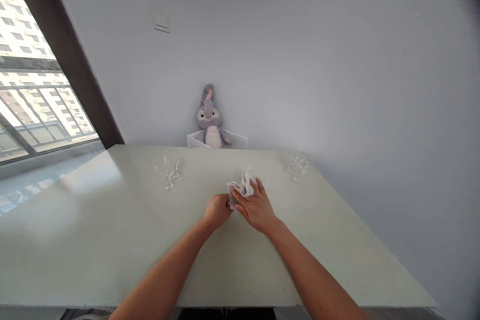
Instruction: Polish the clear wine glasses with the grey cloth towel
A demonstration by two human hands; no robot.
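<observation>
A crumpled white cloth (pixel 245 186) is between my hands, above the middle of the table. My right hand (pixel 258 208) grips it, with fingers bent over its front and right side. My left hand (pixel 218 210) is closed at the cloth's lower left edge. A small shiny bit shows by its fingers, but the cloth and the hand hide the rest of what it holds. Several clear stemmed glasses (pixel 170 172) stand to the left, and more clear glasses (pixel 296 162) are at the far right.
The pale glossy table (pixel 131 240) reaches back to the wall (pixel 318 60). Behind its far edge, a purple plush rabbit (pixel 210 120) sits in a white perforated basket (pixel 238 141). A window (pixel 45 95) is at the left, and a light switch (pixel 161 21) is on the wall.
</observation>
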